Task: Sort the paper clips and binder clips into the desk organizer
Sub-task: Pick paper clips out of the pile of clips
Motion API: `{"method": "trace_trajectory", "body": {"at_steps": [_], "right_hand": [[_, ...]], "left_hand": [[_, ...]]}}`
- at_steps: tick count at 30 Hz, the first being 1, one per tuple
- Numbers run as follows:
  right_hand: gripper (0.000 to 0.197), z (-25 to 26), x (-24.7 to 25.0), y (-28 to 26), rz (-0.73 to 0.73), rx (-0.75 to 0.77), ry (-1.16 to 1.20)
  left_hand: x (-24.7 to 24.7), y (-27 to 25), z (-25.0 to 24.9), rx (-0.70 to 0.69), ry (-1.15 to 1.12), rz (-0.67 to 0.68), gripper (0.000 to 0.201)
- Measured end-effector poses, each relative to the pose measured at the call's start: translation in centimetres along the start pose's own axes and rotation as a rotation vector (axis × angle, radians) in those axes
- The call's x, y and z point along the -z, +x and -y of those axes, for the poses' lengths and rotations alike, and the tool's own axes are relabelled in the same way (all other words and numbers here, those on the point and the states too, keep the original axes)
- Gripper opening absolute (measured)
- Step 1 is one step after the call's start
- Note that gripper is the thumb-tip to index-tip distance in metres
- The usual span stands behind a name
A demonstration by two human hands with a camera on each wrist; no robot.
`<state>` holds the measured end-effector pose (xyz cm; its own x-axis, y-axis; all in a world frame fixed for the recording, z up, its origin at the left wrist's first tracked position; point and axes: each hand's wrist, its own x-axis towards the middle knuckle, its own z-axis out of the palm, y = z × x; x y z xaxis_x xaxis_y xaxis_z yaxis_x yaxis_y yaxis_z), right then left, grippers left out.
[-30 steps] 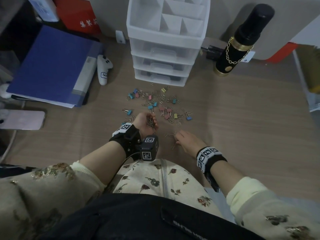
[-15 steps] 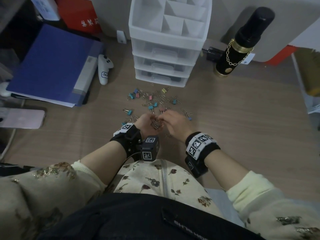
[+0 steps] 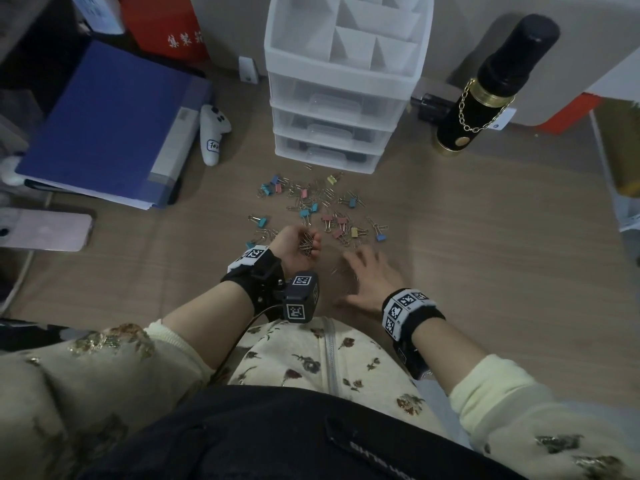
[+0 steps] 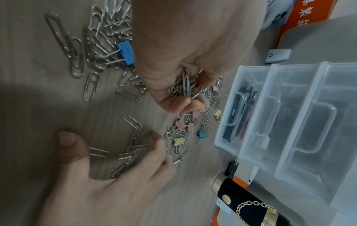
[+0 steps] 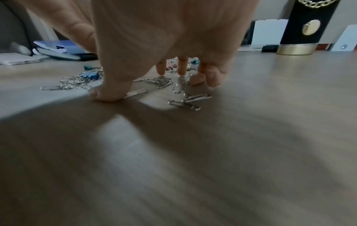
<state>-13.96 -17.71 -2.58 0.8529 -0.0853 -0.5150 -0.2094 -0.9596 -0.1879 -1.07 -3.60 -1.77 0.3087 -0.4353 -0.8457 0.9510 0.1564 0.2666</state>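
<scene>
Paper clips [image 4: 185,87] are bunched in the left hand [image 3: 294,247], its fingers curled round the silver bundle, held just in front of the organizer [image 3: 343,88] and over the near edge of the scatter. More clips [image 5: 185,97] lie loose on the desk [image 3: 485,244] under the right hand [image 3: 370,278], nearer the person than the organizer. That hand is spread palm down, fingers straight and splayed, with the thumb [image 5: 108,94] and fingertips [image 5: 201,79] set on the desk around the small heap; nothing is gripped by it. Binder clips [image 3: 332,220] in blue, pink and yellow are strewn among further paper clips right before the organizer's bottom drawer. One blue binder clip [image 4: 125,52] is seen close by the left hand, tangled in silver clips. The organizer's three drawers are seen closed, dark items showing through the lowest. A black bottle [image 3: 485,88] with a gold chain stands right of the organizer; a blue folder [image 3: 107,126] lies to its left.
</scene>
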Motion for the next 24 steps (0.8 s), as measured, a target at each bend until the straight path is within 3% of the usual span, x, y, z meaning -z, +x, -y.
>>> {"method": "trace_trajectory", "body": {"at_steps": [4,9,20,24], "right_hand": [[0.06,0.3,-0.6,0.5,-0.058,0.129,0.007],[0.029,0.2,-1.1,0.9,-0.139,0.169,0.002],[0.016,0.4,-0.3,1.1,-0.089,0.155,0.044],[0.016,0.6,1.8,1.2,-0.202,0.109,0.225]], "left_hand": [[0.0,0.0,0.0,-0.013,0.016,-0.012,0.031],[0.1,0.1,-0.2,-0.019,0.007,-0.026,0.029],[-0.1,-0.5,-0.1,-0.029,0.032,-0.022,0.028],[-0.3,-0.7,-0.1,-0.029,0.04,-0.023,0.028]]}}
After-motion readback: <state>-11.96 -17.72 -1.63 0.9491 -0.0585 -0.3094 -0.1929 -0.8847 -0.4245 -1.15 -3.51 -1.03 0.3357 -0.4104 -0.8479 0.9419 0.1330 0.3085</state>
